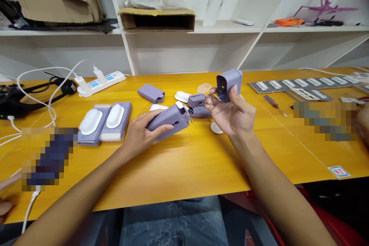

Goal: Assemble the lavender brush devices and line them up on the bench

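Note:
My left hand (142,127) is wrapped round a purple plastic housing (168,122), holding it tilted above the table, with a slot in its side and its open end facing right. Raised to the right, my right hand (239,113) grips a hollow purple end cap (230,82) between thumb and fingers, its opening turned left. The two pieces are apart. Behind and between them is a smaller purple part (197,100), partly hidden. Near the housing lie a coil spring (144,110), a white oval piece (182,96), a peach-coloured pad (204,88) and a white disc (216,128).
Two purple brushes with white bristles (90,121) lie left, near a power strip (100,83) and cables. A purple shell (151,93) lies behind. On the right are a screwdriver (275,104), grey trays (300,84) and another person's hand (363,121). Shelves (178,52) rise behind.

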`<state>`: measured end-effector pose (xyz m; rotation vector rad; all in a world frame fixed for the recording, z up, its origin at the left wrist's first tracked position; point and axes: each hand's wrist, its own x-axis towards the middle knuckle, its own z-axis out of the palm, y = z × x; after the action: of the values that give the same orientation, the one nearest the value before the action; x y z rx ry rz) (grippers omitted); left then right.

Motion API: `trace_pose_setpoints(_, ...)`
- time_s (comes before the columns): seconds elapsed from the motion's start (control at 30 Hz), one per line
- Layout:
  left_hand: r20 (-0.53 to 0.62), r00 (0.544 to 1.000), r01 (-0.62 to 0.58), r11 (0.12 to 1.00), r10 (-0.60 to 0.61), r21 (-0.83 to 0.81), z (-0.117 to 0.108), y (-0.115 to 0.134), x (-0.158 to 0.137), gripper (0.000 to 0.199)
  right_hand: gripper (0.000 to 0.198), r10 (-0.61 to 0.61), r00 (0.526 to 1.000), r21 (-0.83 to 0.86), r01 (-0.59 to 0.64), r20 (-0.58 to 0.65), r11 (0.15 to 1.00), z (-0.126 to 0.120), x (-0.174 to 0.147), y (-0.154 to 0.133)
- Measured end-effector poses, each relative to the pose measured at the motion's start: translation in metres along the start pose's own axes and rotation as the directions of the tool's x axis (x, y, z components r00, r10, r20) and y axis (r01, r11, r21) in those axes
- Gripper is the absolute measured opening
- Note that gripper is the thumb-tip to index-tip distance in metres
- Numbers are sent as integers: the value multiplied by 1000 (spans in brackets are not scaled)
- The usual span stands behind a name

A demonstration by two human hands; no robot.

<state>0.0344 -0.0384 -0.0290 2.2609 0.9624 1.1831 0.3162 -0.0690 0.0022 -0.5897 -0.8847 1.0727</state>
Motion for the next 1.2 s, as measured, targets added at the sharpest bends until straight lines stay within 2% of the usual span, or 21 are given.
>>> trace_pose_setpoints(0.17,8,998,-64,997,63,49,2,0,-1,51,34,25,999,-39,-23,34,999,3,-2,5)
trace_pose_setpoints(0.77,-45,997,-65,996,67,59,2,-1,-3,48,31,94,989,-88,-84,116,993,11,-9,13)
trace_pose_setpoints(1.03,-87,984,-144,981,155,127,4,-3,-3,48,28,164,976,-172,-139,141,975,15,-14,19)
trace_pose_setpoints(1.2,-82,981,-164,975,177,150,4,-2,-3,48,27,157,974,-241,-114,165,964,11,-14,25)
